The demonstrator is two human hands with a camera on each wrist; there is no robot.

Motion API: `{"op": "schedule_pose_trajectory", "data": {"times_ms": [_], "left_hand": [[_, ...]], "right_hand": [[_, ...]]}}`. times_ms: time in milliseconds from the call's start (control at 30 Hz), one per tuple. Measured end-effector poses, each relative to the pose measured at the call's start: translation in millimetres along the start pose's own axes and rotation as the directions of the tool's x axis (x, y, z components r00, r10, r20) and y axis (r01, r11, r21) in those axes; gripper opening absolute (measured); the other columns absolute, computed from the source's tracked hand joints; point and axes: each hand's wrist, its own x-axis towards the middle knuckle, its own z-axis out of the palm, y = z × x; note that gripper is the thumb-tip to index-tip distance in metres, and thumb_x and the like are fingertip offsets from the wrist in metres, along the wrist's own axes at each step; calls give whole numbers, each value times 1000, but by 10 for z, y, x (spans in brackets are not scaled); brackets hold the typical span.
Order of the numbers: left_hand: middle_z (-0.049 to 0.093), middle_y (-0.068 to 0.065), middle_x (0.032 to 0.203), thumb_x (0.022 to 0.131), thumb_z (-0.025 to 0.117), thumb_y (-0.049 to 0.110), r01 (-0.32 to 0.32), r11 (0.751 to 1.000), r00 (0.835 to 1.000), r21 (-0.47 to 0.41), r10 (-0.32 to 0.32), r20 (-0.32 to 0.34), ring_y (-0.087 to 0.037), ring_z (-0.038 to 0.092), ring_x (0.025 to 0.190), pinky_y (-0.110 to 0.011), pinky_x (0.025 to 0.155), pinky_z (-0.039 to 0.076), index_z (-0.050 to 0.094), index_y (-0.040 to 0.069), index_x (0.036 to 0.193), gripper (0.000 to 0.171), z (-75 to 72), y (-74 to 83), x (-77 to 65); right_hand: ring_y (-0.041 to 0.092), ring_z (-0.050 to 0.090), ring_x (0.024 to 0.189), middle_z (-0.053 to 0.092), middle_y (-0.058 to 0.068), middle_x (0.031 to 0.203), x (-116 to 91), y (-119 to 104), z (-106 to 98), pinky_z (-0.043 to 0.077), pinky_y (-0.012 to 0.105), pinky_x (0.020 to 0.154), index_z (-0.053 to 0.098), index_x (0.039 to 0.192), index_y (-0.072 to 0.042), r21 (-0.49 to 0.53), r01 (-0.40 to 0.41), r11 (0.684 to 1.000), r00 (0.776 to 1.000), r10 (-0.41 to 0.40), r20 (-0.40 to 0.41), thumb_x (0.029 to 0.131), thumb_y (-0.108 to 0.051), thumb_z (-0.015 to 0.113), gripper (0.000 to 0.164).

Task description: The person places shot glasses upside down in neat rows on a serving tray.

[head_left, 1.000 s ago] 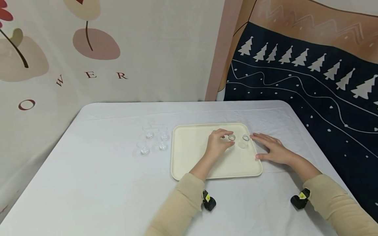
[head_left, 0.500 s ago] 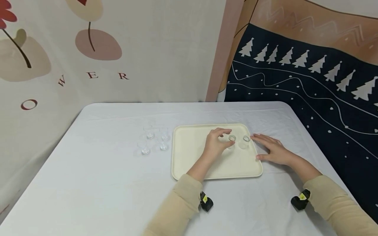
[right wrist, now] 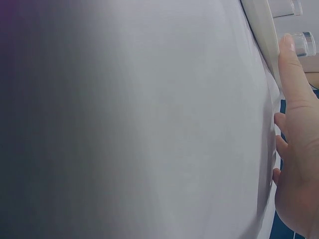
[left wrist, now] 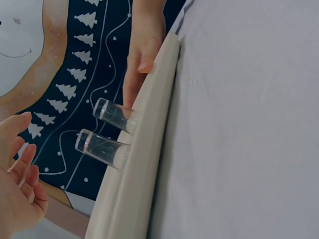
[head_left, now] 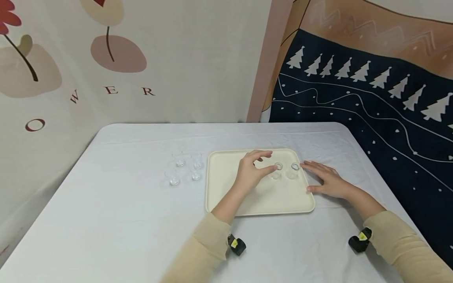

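Your left hand (head_left: 247, 173), grip apart and holding nothing, is beside two glasses (head_left: 291, 174) (inverted, it seems) on the tray (head_left: 226, 192), right of centre; your right hand (head_left: 327, 181), spread too, meets its edge. Likely a release step; next calls for reaching four glasses (head_left: 174, 181), left of centre.

Beige sleeves (head_left: 197, 248), black wrist cameras (head_left: 358, 244) with yellow labels (head_left: 362, 236).

Four small clear round cups (head_left: 196, 175), two before two, stand left of the cream rectangular tray (head_left: 272, 198) on the white cloth-covered tabletop (head_left: 124, 228). On the tray's right end, two clear cylindrical cups (head_left: 291, 173) stand side by side.
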Motion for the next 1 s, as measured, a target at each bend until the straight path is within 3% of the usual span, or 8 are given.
{"op": "schedule_pose_trajectory", "data": {"times_ms": [300, 500, 667, 1000], "left_hand": [[67, 4, 104, 77, 82, 14, -44, 999, 999, -13, 44, -12, -21, 55, 96, -43, 76, 44, 69, 12, 116, 41, -168, 121, -108], [67, 3, 104, 76, 82, 13, -84, 996, 996, -20, 84, -26, -24, 55, 96, -34, 71, 42, 70, 11, 115, 41, -302, 189, -174], [67, 4, 102, 76, 82, 10, -87, 996, 995, -24, 85, -43, -23, 55, 94, -41, 70, 42, 70, 11, 114, 40, -425, 242, -244], [68, 2, 101, 74, 83, 8, -126, 992, 988, 10, 126, -86, -17, 55, 89, -34, 67, 40, 71, 10, 112, 40, -689, 253, -383]], "right_hand": [[48, 15, 137, 26, 25, 151, 0, -8, 0, 8, 70, 100, 36, 147, -11, 3, -9, 1000, 1000, 9, 2, 83, -42, 72, 80], [48, 15, 137, 25, 25, 151, 5, -4, 1, 7, 70, 100, 36, 147, -12, 3, -14, 1000, 1000, 14, 2, 82, -42, 73, 80], [48, 15, 137, 26, 25, 151, 5, -1, 2, 7, 70, 100, 36, 147, -13, -2, -13, 1000, 1000, 13, -1, 82, -43, 72, 80], [47, 15, 137, 26, 24, 151, 7, 10, 5, 7, 70, 100, 36, 147, -13, -2, -10, 1000, 1000, 10, 2, 82, -43, 72, 80]]}}
